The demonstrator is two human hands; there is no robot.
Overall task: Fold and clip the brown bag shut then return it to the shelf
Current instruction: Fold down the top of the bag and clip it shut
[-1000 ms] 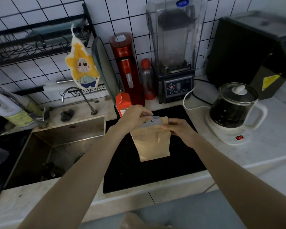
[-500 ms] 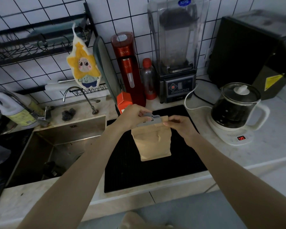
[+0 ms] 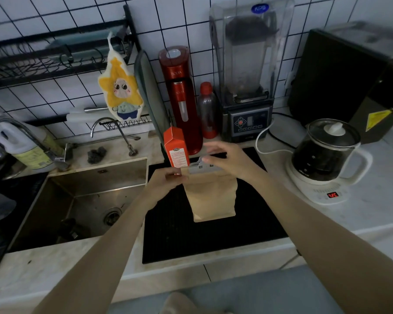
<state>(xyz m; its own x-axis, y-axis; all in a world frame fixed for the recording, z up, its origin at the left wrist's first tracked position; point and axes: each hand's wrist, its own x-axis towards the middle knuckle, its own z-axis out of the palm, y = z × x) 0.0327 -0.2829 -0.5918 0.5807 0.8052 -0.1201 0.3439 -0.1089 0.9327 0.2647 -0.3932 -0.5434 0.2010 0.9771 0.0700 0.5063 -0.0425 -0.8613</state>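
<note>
brown bag [image 3: 211, 196] upright, fingers [image 3: 210, 159] above clip [image 3: 202, 167]

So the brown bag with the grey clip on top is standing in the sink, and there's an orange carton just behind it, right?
Not quite. The head view shows the brown bag standing on the black cooktop, to the right of the sink. The grey clip on top and the orange carton behind it are as you say.
</note>
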